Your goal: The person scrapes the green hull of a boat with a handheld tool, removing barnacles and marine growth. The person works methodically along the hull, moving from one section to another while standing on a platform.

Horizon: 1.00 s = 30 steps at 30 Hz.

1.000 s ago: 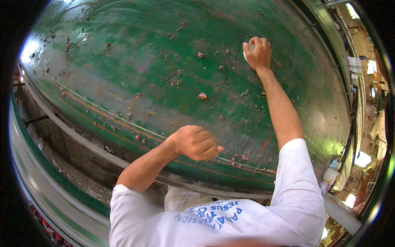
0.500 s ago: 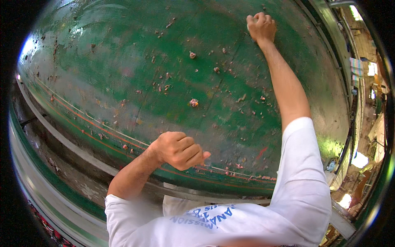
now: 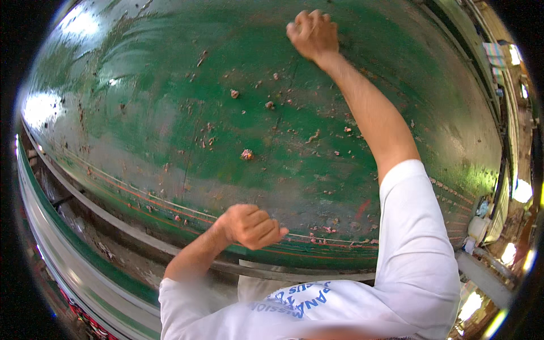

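A wide green table (image 3: 226, 187) with a worn, smeared surface lies in front of me. My right hand (image 3: 313, 35) reaches far across it, arm stretched, fingers curled down against the surface. What is under those fingers, if anything, is hidden. Near the front edge, my left hand (image 3: 252, 226) is closed in a fist, its back towards me, and seems to hang above the table. Its palm side cannot be seen. Between the two hands lie loose crumbs, among them a larger pinkish clump (image 3: 246, 154), a smaller clump (image 3: 234, 94) and a dark crumb (image 3: 270, 105).
Thin orange and white lines run along the table's near side. A metal rail (image 3: 107, 226) borders it at the front left. At the right stand a pale container (image 3: 479, 228) and a grey beam (image 3: 484, 277). A striped cloth (image 3: 494, 55) hangs at the far right.
My right hand has moved left and slightly farther across the table, still curled. My left hand stays in a fist, a little to the right over the table. The whole view has shifted.
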Available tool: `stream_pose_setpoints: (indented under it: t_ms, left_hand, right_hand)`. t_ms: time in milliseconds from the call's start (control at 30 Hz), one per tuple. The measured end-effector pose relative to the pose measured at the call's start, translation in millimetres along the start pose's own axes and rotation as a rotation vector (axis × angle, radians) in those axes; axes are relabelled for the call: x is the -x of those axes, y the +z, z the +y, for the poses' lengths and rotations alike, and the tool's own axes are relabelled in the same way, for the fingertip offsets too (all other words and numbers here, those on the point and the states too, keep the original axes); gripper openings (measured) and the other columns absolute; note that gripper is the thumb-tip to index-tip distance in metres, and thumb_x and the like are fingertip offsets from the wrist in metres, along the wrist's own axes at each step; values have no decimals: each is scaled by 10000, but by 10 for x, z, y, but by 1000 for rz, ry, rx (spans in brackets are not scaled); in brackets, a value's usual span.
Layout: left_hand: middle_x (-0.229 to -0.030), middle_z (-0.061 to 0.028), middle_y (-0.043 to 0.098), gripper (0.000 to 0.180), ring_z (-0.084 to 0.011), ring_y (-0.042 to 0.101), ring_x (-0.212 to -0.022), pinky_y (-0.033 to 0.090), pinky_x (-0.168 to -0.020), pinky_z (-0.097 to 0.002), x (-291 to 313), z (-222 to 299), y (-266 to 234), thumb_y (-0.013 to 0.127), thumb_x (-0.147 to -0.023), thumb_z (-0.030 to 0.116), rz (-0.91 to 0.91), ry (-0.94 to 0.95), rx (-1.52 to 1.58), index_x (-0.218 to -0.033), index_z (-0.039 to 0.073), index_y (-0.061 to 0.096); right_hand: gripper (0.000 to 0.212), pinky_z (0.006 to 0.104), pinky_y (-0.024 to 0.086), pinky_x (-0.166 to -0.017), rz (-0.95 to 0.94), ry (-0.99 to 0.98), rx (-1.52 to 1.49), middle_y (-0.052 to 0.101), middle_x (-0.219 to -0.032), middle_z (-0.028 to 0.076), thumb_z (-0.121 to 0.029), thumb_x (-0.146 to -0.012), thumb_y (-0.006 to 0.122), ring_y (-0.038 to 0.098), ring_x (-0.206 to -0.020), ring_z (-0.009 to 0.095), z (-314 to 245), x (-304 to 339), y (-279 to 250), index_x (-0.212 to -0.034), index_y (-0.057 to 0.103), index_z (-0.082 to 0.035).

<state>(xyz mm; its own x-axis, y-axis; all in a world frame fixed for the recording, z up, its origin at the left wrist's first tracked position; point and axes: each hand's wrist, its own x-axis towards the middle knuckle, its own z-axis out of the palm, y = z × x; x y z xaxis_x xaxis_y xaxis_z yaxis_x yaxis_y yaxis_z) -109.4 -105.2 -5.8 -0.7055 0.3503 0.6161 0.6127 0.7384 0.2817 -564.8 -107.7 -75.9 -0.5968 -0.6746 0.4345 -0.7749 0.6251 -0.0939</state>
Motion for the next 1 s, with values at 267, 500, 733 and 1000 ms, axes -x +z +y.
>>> stream_pose_setpoints:
  t_ms: [267,500,733,1000]
  left_hand:
    - [-686,55,545,290,-102,550,-571,408,-505,-255,-178,425,82,873,-920,199,165,-13,126,-753,107,654]
    - [-672,49,532,263,-109,522,-557,380,-492,-269,-113,388,267,855,-921,190,203,-85,32,-767,98,662]
    - [-658,43,515,300,-104,505,-544,366,-478,-277,-11,408,325,863,-900,183,198,-76,64,-745,106,618]
    - [-643,47,483,318,-101,523,-543,378,-473,-268,-53,388,390,859,-899,175,218,-65,52,-728,121,596]
  right_hand:
    - [401,609,513,-984,75,-24,111,607,-1167,145,-529,-1039,650,609,-1118,372,940,24,-51,-1176,652,-152]
    - [408,622,506,-1007,126,-79,39,612,-1205,165,-513,-1038,641,610,-1145,397,60,1,269,-1189,655,-134]
    - [474,616,478,-1085,-111,-98,43,615,-1286,202,-552,-1047,580,592,-1210,418,840,293,-255,-1239,641,-123]
    - [459,623,467,-1119,-46,-63,40,617,-1295,190,-530,-1041,575,589,-1241,425,824,102,191,-1250,640,-126]
